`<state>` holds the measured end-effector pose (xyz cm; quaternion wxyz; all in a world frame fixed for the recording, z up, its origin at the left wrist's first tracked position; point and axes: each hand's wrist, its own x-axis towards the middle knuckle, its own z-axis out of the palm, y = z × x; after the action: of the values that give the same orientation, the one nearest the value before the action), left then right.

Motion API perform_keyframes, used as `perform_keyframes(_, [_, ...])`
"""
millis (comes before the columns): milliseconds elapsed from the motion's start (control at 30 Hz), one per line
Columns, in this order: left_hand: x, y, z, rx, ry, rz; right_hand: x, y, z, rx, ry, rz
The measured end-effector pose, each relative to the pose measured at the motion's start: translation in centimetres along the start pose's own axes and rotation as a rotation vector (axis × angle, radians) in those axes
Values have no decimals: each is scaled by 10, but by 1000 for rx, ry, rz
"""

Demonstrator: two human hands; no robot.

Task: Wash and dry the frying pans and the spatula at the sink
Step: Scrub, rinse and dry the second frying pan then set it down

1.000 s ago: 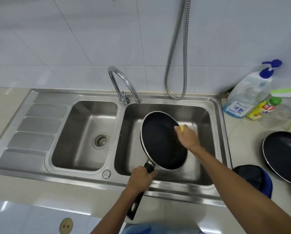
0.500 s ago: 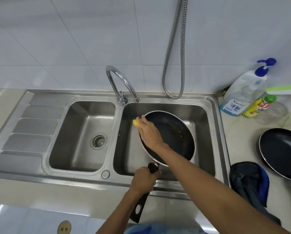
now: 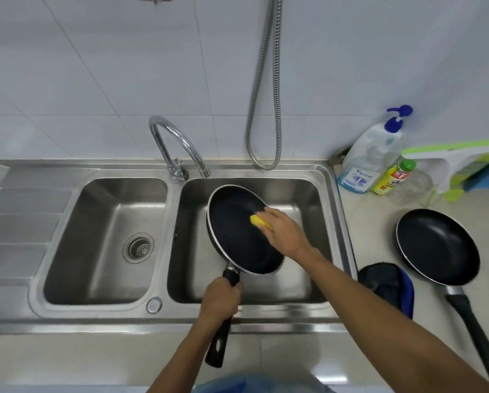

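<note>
The yellow sponge [image 3: 261, 221] has swung back across the black non-stick frying pan [image 3: 237, 239]. Half a second ago it was at the far left rim by the chrome tap [image 3: 175, 146]; now it presses on the inner surface near the right-hand rim, much where it was a second ago. The right hand [image 3: 286, 234] holds it, fingers curled over the sponge and bearing down. The left hand [image 3: 222, 299] has its fingers wrapped fully round the black handle [image 3: 219, 344], holding the pan tilted above the right basin of the stainless steel double sink [image 3: 266, 321]. The back-and-forth sweep suggests scrubbing of this pan is under way, with rinsing and drying yet to come; no water shows at the tap. A second black frying pan [image 3: 437, 246] waits on the pale counter [image 3: 365, 231] beside a dark blue cloth [image 3: 388, 285]. No spatula is in view.
</note>
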<state>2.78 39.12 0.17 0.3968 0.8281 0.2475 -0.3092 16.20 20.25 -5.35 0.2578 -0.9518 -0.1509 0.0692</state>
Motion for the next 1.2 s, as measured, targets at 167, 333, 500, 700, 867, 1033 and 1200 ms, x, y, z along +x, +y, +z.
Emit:
perform_keyframes(167, [2,-6,4,-55,-30,-23,-23,54,-53,-61,216,267])
perform_keyframes(333, [-11,1,15,-193,-53,-47,-52,135,-101,-185,267,546])
perform_keyframes(500, [-14,3,29,-212,-44,-61,-53,167,-94,-218,263,571])
perform_keyframes(700, [-7,-4,33,-163,-7,-104,-34,172,-69,-260,276,602])
perform_keyframes(867, [-1,0,37,-225,-10,-119,-37,182,-57,-334,310,573])
perform_keyframes(1033, [6,2,39,-313,-31,-109,-43,170,-67,-317,346,592])
perform_keyframes(1200, [13,7,40,-373,-65,-105,-63,88,-57,-208,444,464])
